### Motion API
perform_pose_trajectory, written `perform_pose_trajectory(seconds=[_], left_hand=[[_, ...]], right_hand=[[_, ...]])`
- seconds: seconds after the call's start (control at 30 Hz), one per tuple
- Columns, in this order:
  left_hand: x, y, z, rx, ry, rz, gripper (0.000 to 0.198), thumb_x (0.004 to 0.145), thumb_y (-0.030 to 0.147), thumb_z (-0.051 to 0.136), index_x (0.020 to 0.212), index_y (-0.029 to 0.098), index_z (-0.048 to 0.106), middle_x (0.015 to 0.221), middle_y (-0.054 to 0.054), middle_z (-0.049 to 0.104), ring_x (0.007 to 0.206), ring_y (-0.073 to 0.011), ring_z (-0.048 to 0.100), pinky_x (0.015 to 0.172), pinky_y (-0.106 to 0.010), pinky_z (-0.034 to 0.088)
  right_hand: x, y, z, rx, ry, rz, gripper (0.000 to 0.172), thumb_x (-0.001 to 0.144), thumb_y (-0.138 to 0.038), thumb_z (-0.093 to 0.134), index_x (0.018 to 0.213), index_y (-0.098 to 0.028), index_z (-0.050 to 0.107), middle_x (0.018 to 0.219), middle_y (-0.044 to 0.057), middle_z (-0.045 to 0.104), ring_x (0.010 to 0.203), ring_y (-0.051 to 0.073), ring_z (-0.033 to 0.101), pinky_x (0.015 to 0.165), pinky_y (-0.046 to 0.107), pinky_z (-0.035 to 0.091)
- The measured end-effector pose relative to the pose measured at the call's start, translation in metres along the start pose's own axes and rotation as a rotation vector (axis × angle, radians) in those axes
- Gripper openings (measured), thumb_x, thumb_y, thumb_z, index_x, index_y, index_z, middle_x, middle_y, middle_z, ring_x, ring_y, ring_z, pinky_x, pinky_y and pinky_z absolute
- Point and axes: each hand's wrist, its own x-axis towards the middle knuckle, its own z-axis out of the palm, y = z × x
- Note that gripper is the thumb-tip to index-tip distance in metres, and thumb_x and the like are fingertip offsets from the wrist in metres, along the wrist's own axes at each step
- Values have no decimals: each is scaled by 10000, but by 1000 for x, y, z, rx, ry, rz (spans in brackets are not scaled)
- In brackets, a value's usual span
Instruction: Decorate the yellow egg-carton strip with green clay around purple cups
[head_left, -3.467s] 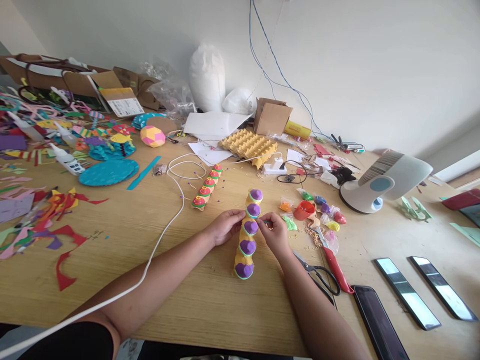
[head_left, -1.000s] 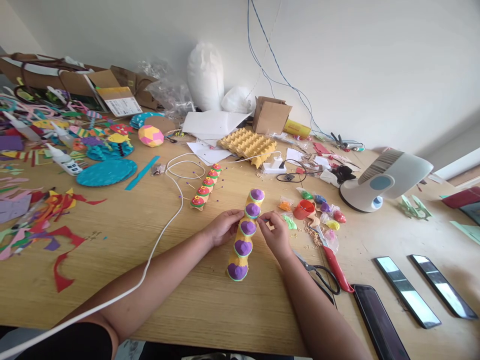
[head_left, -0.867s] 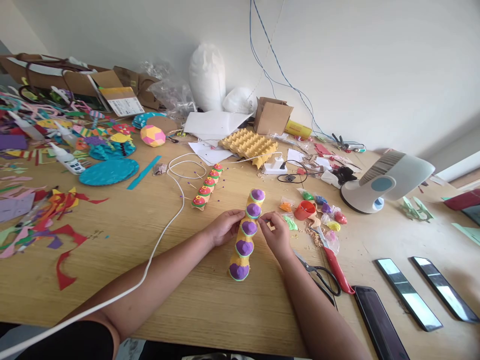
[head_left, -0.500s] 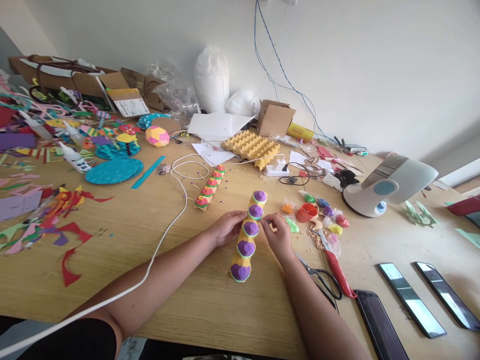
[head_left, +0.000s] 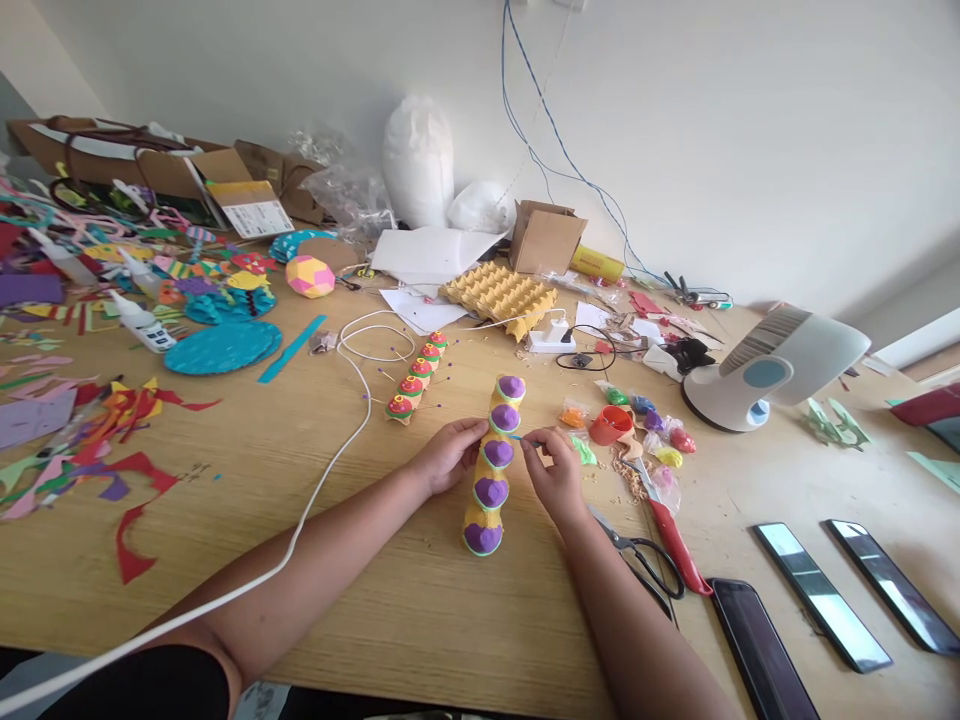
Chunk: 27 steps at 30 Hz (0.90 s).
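Observation:
My left hand [head_left: 454,455] is closed on the left side of an egg carton strip [head_left: 487,520], a yellow row of bumps capped with purple clay edged in pale green. My right hand [head_left: 556,472] is pinched on a thin blue piece [head_left: 517,437], which reaches toward the strip's side between two caps. Whether that piece touches the carton is too small to tell. Just beyond my left hand lies a second strip [head_left: 417,375] with red and green caps and dark-tipped sticks poking out at its sides.
On the right are scissors [head_left: 637,555], a red-handled knife [head_left: 675,540], a red cup [head_left: 612,425], bagged clay [head_left: 667,457], a fan [head_left: 772,370] and phones [head_left: 821,595]. A white cable [head_left: 315,490] crosses my left arm. Paper scraps [head_left: 142,470] cover the left; an egg tray [head_left: 499,295] sits behind.
My right fingertips have drawn slightly back from the strip, and the thin blue piece now shows between them. The strip has tilted slightly in my left hand.

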Motion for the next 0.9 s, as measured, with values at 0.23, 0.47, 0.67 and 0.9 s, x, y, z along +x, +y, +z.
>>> perform_pose_trajectory(seconds=[0.23, 0.47, 0.67, 0.9], left_hand=[[-1, -1, 3, 47, -26, 8, 301, 798, 402, 780, 927, 133, 743, 822, -42, 720, 696, -124, 637, 657, -233, 498], [1, -4, 1, 65, -10, 48, 308, 797, 397, 783, 957, 136, 747, 905, -62, 737, 802, -153, 673, 765, -274, 531], [2, -4, -1, 31, -9, 32, 295, 797, 389, 786, 947, 141, 733, 862, -41, 726, 742, -133, 655, 713, -258, 519], [-1, -1, 3, 42, -70, -24, 332, 805, 418, 773, 980, 137, 745, 854, -48, 723, 730, -131, 641, 693, -249, 508]], right_hand=[[-1, 1, 0, -100, -10, -121, 74, 954, -223, 590, 915, -220, 653, 842, 41, 682, 811, 198, 620, 734, 343, 474], [-1, 0, -1, -89, -11, -94, 88, 948, -229, 584, 888, -215, 647, 835, 46, 670, 798, 196, 589, 748, 345, 457], [-1, 5, 5, 321, 42, 245, 163, 914, -375, 615, 884, -215, 616, 789, 16, 600, 718, 164, 517, 681, 301, 431], [0, 10, 13, 764, -192, 582, 344, 787, -489, 750, 981, -224, 645, 719, -24, 572, 647, 141, 504, 614, 267, 419]])
